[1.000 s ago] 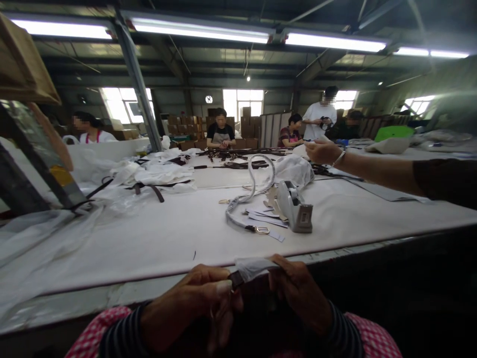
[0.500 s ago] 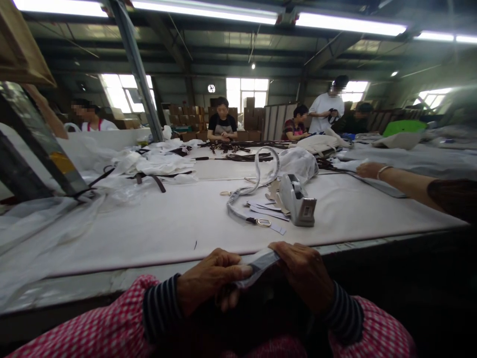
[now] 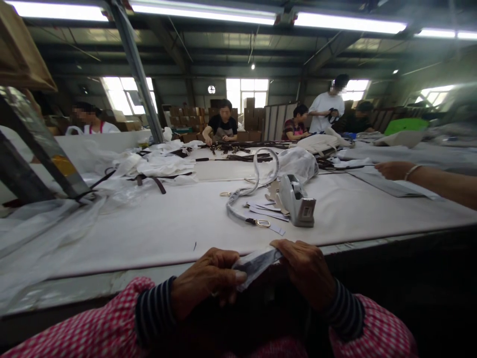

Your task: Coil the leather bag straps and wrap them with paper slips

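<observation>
While the left hand [image 3: 206,278] pinches one end, a film-wrapped strip [image 3: 258,266] slants at lower centre.
The right hand [image 3: 308,272] grips its upper end.

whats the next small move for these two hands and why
I'd probably have the left hand fold the pale wrapping snugger while the right hand holds the other end: both hands pinch it, and it looks loose and spread near the left one. The strap on the table seems more closely covered.
</observation>
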The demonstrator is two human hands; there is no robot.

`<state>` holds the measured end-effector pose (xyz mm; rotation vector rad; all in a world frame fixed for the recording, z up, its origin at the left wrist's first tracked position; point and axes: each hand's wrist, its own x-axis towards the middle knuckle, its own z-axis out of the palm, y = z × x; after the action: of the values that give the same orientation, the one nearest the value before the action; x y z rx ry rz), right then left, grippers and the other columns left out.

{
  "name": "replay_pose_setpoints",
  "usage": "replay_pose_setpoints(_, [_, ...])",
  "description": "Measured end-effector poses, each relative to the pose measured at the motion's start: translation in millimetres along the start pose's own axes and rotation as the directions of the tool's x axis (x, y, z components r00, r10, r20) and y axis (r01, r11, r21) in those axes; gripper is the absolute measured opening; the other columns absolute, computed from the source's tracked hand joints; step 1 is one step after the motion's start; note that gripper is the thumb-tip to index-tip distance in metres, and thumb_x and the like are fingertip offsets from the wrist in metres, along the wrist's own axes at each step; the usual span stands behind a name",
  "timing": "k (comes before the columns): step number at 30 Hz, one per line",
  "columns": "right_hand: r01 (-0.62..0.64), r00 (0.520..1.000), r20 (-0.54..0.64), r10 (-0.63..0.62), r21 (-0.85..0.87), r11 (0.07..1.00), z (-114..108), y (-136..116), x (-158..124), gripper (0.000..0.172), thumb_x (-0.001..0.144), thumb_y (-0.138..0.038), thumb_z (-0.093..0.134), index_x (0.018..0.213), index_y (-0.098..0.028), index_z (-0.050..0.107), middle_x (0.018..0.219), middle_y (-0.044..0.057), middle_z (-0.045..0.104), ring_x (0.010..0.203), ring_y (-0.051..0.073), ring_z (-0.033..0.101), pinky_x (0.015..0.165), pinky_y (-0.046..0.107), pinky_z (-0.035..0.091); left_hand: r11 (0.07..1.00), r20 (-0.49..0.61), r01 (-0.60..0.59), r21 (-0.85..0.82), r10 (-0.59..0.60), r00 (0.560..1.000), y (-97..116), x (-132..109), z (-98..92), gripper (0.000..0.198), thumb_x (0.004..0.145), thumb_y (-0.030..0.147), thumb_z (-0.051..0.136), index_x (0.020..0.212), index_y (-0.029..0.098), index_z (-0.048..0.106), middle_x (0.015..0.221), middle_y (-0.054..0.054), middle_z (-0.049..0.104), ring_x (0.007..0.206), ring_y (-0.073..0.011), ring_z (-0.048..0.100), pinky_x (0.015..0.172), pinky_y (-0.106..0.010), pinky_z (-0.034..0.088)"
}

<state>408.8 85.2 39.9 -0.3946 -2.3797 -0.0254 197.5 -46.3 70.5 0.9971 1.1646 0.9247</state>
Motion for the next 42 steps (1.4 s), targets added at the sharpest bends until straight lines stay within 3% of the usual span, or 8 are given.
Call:
replay_pose_setpoints(10, [-0.100,0.994,-0.041,0.104,0.090,0.991,-11,18,-3,0.023,0.091,-0.011,0.044,0.099,-0.015,0.065,0.074,0.005,0.070,0.064,0.019,0.065,0.063,0.027,0.043,0.995,0.096,0.062,-0.083,-0.054,0.994,-11,-22,-5.6,0.033,0.090,0.041,0.065,0.086,0.009,0.071,0.056,-0.003,0.064,0.040,-0.0054,0.051,0.042,-0.013,0.039])
replay_pose_setpoints(15, [-0.141,0.990,0.001,0.144,0.219,0.966,-6,17,-2,0.024,0.089,-0.011,0.044,0.101,-0.016,0.064,0.070,0.003,0.069,0.062,0.018,0.066,0.061,0.026,0.045,0.982,0.159,0.021,-0.187,0.009,0.987,0,-29,9.0,0.030,0.092,0.039,0.061,0.090,0.010,0.070,0.066,-0.009,0.072,0.046,-0.0116,0.062,0.046,-0.018,0.048])
replay_pose_setpoints(27, [-0.226,0.960,-0.074,0.270,0.368,0.902,-17,14,-10,0.023,0.095,-0.021,0.042,0.099,-0.016,0.065,0.069,0.003,0.066,0.060,0.016,0.062,0.059,0.025,0.045,0.981,0.123,-0.023,-0.191,0.047,0.991,27,-37,44.2,0.032,0.096,0.037,0.057,0.087,0.009,0.070,0.055,-0.006,0.066,0.036,-0.0087,0.054,0.037,-0.015,0.040])
replay_pose_setpoints(31, [-0.299,0.940,0.101,0.326,0.705,0.643,10,-24,-9,0.039,0.100,-0.042,0.044,0.075,-0.018,0.061,0.056,-0.001,0.056,0.049,0.011,0.053,0.052,0.022,0.041,0.938,-0.036,-0.279,-0.204,0.277,0.960,55,-30,64.6,0.020,0.094,0.027,0.062,0.096,0.010,0.072,0.074,-0.009,0.073,0.059,-0.0146,0.069,0.058,-0.022,0.054])
replay_pose_setpoints(35, [-0.358,0.888,0.344,0.304,0.934,-0.010,45,-80,-7,0.051,0.091,-0.063,0.052,0.086,-0.013,0.064,0.050,0.000,0.056,0.037,0.009,0.047,0.037,0.019,0.035,0.913,-0.236,-0.371,-0.168,0.329,0.915,57,-11,75.5,0.023,0.085,0.027,0.074,0.100,0.010,0.075,0.089,-0.013,0.076,0.078,-0.0218,0.073,0.070,-0.028,0.058])
replay_pose_setpoints(37, [-0.393,0.865,0.433,0.253,0.899,-0.194,51,-96,-5,0.059,0.086,-0.069,0.056,0.083,-0.011,0.066,0.048,0.002,0.057,0.034,0.010,0.047,0.033,0.018,0.033,0.912,-0.343,-0.388,-0.133,0.324,0.881,47,-3,76.4,0.027,0.082,0.029,0.077,0.100,0.010,0.075,0.091,-0.013,0.077,0.083,-0.0251,0.074,0.078,-0.031,0.058])
replay_pose_setpoints(39, [-0.432,0.859,0.475,0.191,0.873,-0.227,50,-100,-1,0.064,0.083,-0.073,0.056,0.076,-0.010,0.067,0.045,0.003,0.055,0.034,0.011,0.049,0.034,0.020,0.038,0.912,-0.431,-0.401,-0.086,0.329,0.840,33,3,75.1,0.029,0.082,0.032,0.076,0.103,0.011,0.074,0.095,-0.013,0.077,0.088,-0.0278,0.074,0.082,-0.035,0.058])
replay_pose_setpoints(42, [-0.427,0.874,0.429,0.228,0.902,-0.062,40,-89,4,0.065,0.083,-0.074,0.055,0.071,-0.013,0.071,0.049,0.004,0.059,0.043,0.015,0.058,0.044,0.026,0.050,0.866,-0.410,-0.425,0.265,0.500,0.763,10,8,68.1,0.031,0.092,0.039,0.063,0.107,0.014,0.072,0.099,-0.013,0.075,0.093,-0.0288,0.071,0.085,-0.038,0.056])
